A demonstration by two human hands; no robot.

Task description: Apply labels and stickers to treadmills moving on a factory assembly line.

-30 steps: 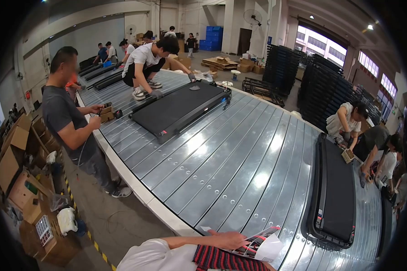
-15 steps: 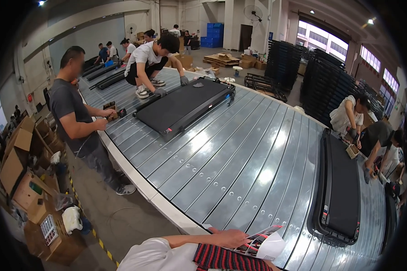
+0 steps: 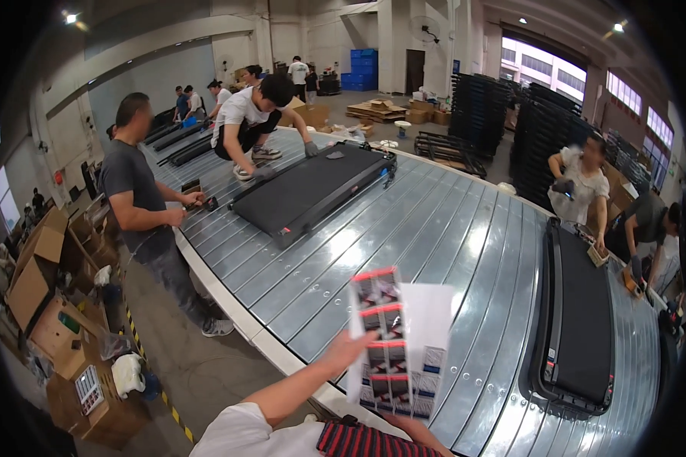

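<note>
In front of me I hold up a strip of stickers [image 3: 389, 346] with repeated red, black and grey panels. White sheets [image 3: 428, 320] stand behind it, some with small blue and grey labels near their lower edge. My left hand [image 3: 346, 355] grips the strip's left edge, its fingertips lying over the face. Low at the sheets' bottom edge, my right hand [image 3: 410, 425] holds them from beneath; its fingers are mostly hidden. Below both hands runs the white border of a wide metal-slatted platform [image 3: 480, 282]. Red-and-black striped cloth [image 3: 366, 443] shows by my right arm.
A flat black treadmill-like deck [image 3: 312, 190] lies ahead, a gloved person [image 3: 240, 114] squatting by it. Another black deck [image 3: 579, 320] lies at right, with people beyond. At left stands a person with a power drill [image 3: 210, 204], near open cardboard boxes [image 3: 38, 244].
The papers have risen from the platform's near edge and opened toward me, showing the sticker strip. My left hand has moved up and left. A person at right has straightened up.
</note>
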